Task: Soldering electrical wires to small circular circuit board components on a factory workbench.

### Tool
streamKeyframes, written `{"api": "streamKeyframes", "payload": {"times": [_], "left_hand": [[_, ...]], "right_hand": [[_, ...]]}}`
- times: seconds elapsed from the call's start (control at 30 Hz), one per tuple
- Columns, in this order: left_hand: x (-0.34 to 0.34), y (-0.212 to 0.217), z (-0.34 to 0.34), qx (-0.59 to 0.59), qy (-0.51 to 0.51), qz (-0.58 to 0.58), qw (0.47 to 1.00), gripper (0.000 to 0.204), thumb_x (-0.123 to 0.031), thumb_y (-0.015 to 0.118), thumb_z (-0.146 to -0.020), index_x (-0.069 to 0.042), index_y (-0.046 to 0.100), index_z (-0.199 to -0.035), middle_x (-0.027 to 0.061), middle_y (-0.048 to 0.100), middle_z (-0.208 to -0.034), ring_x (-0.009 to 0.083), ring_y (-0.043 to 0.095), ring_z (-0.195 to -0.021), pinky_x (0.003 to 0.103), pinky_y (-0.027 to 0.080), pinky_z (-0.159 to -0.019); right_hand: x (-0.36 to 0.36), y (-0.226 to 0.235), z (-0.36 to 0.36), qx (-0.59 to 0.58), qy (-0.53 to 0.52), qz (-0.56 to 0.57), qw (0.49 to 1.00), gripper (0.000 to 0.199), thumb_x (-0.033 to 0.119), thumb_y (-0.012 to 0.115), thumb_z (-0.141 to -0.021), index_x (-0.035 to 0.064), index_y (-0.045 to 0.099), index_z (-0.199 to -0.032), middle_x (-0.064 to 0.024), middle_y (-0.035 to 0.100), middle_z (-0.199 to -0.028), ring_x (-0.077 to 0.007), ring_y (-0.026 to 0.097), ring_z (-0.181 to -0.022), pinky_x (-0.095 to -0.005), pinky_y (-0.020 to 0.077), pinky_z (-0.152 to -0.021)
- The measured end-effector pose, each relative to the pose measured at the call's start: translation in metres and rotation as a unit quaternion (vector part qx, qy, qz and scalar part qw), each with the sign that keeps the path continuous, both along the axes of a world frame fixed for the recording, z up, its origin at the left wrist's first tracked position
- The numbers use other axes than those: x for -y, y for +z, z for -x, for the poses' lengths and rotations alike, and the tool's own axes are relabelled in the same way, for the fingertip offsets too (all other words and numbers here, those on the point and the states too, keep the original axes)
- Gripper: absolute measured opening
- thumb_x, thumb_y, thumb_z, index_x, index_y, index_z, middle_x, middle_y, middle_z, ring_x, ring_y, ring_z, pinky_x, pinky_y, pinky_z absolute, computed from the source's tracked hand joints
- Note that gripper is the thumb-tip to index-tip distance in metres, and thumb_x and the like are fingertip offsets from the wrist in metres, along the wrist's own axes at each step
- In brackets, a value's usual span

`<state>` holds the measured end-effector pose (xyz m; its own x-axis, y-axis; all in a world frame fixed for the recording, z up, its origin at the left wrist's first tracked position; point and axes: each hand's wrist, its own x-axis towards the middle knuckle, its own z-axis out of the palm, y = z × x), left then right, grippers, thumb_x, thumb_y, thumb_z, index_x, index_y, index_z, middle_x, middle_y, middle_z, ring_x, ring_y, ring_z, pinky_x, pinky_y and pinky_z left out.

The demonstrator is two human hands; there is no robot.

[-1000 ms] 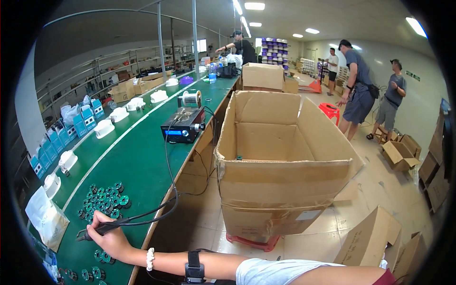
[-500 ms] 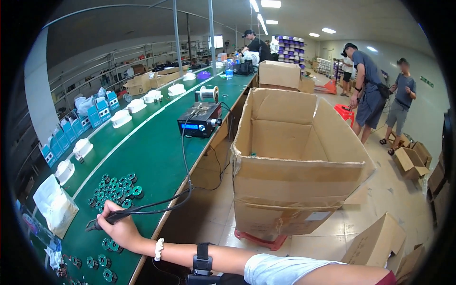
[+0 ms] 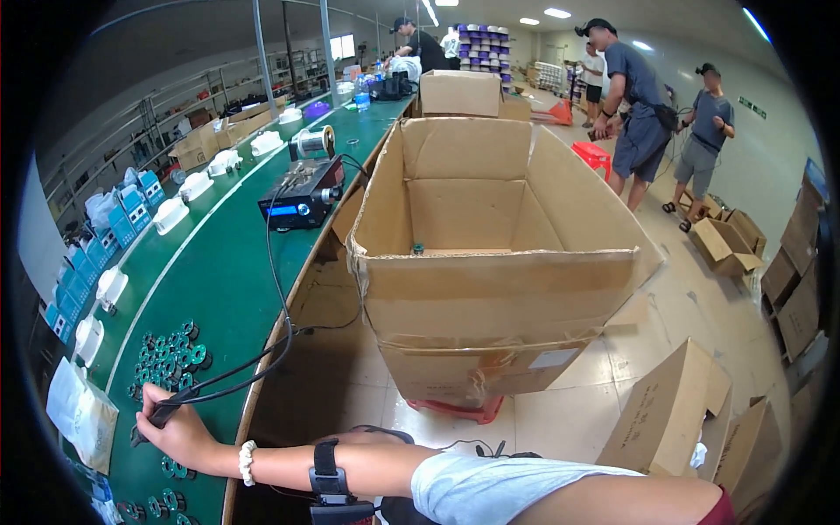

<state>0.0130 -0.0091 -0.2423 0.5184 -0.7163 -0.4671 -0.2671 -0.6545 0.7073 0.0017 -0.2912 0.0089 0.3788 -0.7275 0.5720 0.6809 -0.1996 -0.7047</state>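
Observation:
My right hand (image 3: 182, 440) reaches in from the lower right over the green table, fingers closed round the black handle of a corded hand tool (image 3: 171, 406). Its dark tip points left and down, and I cannot make out the kind of tip. Two black cables run from the handle toward a black control box (image 3: 297, 206) with a blue display. Just beyond my hand lies a pile of small round parts (image 3: 166, 357) with green ring tops and dark sides. More such parts (image 3: 173, 500) lie on the near side, some partly behind my hand. My left hand is out of view.
A large open cardboard box (image 3: 499, 293) stands right of the table. A wire spool (image 3: 313, 142) is by the control box. White housings (image 3: 171, 215) line the table beside blue cartons (image 3: 122, 229). A white bag (image 3: 80, 411) sits left. Several people stand farther off.
The view has turned, so the table and boxes sit farther left. My right hand still holds the corded tool near the pile and covers more of the nearer parts.

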Motion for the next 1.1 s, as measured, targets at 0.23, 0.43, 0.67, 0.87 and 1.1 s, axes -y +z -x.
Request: {"api": "streamKeyframes", "payload": {"times": [0.23,0.43,0.67,0.87,1.1], "left_hand": [[0.0,0.036,0.017,0.002,-0.034,0.008,0.999,0.028,-0.015,0.056,-0.08,-0.003,0.052,-0.105,0.0047,0.056,-0.087,0.0114,0.051,-0.077,0.023,0.042,-0.07],[-0.01,0.035,0.013,-0.014,0.006,-0.018,1.0,0.028,-0.017,0.057,-0.08,-0.003,0.053,-0.104,0.0038,0.055,-0.084,0.0104,0.05,-0.075,0.022,0.042,-0.067],[-0.017,0.048,0.025,0.002,-0.002,-0.038,0.999,0.028,-0.019,0.058,-0.079,-0.002,0.053,-0.101,0.0055,0.056,-0.085,0.0116,0.051,-0.074,0.023,0.042,-0.066],[-0.042,0.032,0.03,0.002,-0.007,-0.008,1.0,0.027,-0.019,0.056,-0.08,-0.002,0.053,-0.1,0.0084,0.056,-0.095,0.0164,0.049,-0.088,0.026,0.038,-0.08],[-0.024,0.119,0.086,-0.178,0.094,0.026,0.979,0.024,-0.019,0.051,-0.084,-0.003,0.051,-0.102,0.0079,0.056,-0.09,0.0164,0.05,-0.085,0.029,0.04,-0.077]], "right_hand": [[0.003,-0.006,-0.004,0.008,-0.02,0.012,1.0,0.018,0.002,0.052,-0.076,0.003,0.035,-0.07,-0.0036,0.038,-0.057,-0.011,0.04,-0.052,-0.0265,0.0324,-0.048],[-0.001,-0.004,-0.004,-0.004,-0.001,0.006,1.0,0.018,0.002,0.052,-0.076,0.0031,0.035,-0.071,-0.0041,0.038,-0.058,-0.0113,0.04,-0.053,-0.0268,0.0324,-0.049],[0.001,-0.002,-0.001,-0.015,0.001,-0.006,1.0,0.019,0.003,0.052,-0.076,0.0031,0.035,-0.07,-0.0037,0.038,-0.058,-0.0109,0.039,-0.053,-0.0266,0.0324,-0.049],[0.003,-0.001,-0.001,-0.013,0.001,0.0,1.0,0.018,0.003,0.052,-0.077,0.0027,0.035,-0.07,-0.0038,0.039,-0.059,-0.0105,0.04,-0.054,-0.0262,0.0325,-0.05],[-0.003,0.006,-0.001,0.002,0.045,-0.005,0.999,0.018,0.003,0.053,-0.076,0.0029,0.037,-0.068,-0.003,0.039,-0.059,-0.0102,0.04,-0.055,-0.0254,0.0329,-0.05]]}}
